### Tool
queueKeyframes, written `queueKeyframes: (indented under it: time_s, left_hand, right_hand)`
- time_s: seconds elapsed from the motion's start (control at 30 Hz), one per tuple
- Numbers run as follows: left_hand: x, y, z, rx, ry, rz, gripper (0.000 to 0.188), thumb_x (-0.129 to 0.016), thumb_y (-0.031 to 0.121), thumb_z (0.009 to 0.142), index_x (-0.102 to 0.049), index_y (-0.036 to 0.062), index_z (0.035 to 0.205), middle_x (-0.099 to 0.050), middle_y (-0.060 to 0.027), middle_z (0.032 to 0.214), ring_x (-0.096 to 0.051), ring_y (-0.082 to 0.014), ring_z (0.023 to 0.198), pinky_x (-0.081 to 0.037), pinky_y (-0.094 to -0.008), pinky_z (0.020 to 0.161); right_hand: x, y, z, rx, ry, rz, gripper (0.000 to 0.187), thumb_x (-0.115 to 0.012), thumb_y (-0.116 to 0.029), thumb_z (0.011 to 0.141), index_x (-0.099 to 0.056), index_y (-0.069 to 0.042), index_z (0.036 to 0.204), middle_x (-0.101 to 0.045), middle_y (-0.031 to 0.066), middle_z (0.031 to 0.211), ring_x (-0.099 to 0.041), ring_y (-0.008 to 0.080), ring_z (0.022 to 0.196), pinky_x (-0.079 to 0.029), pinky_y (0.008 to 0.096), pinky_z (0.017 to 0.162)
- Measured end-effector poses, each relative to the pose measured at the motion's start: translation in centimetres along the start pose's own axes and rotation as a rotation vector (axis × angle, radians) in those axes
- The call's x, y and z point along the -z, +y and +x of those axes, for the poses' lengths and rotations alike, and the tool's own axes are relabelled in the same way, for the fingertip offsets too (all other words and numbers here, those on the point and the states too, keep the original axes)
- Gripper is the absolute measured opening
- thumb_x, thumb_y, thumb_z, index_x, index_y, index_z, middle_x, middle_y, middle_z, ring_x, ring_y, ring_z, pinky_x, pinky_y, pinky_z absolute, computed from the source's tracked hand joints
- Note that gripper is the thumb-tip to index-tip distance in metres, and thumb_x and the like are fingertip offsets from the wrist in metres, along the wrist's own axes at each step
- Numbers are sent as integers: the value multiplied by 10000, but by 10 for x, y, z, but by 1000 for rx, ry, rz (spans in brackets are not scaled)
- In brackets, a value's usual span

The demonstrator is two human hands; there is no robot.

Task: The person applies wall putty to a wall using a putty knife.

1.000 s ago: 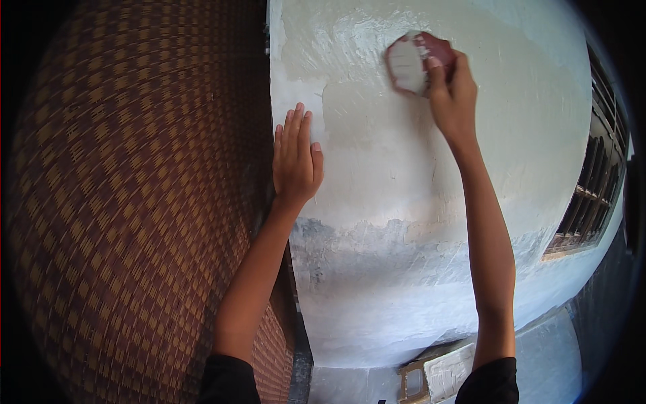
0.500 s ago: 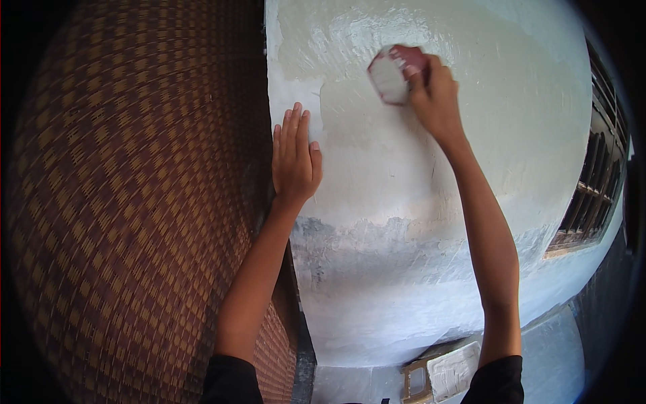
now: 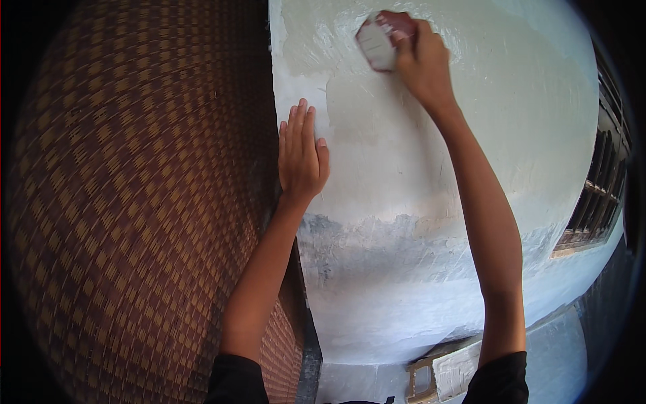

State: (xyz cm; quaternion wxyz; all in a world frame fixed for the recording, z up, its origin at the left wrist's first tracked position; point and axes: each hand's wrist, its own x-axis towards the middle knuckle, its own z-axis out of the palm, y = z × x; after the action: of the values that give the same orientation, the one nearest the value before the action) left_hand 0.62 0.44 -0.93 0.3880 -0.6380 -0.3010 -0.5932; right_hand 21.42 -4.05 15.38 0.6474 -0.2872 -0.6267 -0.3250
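My right hand [image 3: 425,69] grips a dark red putty scraper [image 3: 378,44], its flat face smeared with whitish putty. Thumb and fingers pinch it from the right side, high on the pale wall [image 3: 377,155]. The scraper is slightly blurred and seems to be at the wall, where a wet, shiny, ridged coat shows around it. Lower and to the left, my left hand [image 3: 301,158] lies flat against the wall near its left edge. Its fingers point up, the thumb stands a little apart, and it holds nothing.
A brown woven panel [image 3: 134,202] fills the left side, right beside the wall's edge. At the right is a barred window [image 3: 592,185]. Low down, near my right sleeve, sits a brown-framed piece with a handle-like opening [image 3: 422,379] and a putty-covered white surface [image 3: 454,370].
My right hand has moved up and slightly left along the wall with the scraper. My left hand stays flat on the wall, shifting slightly right in the picture as the whole view shifts.
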Motion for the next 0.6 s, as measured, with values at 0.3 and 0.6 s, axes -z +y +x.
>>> queueKeyframes:
  time_s: [0.3,0.6]
  left_hand:
    - [1,-1,-1,3,1,8,523,-426,127,967,-378,-15,1468,-394,-197,1542,-356,-369,1445,-243,-540,1189]
    - [2,-5,-3,2,7,19,522,-425,123,965,-383,-14,1467,-403,-199,1537,-366,-366,1441,-256,-537,1185]
  right_hand:
    - [-15,-11,-23,88,-182,-67,297,-598,-176,914,-592,17,1139,-674,209,985,-598,385,976,-400,521,876]
    - [-13,-23,-38,160,-270,41,272,-575,-145,931,-585,24,1144,-669,212,973,-590,383,950,-388,500,885]
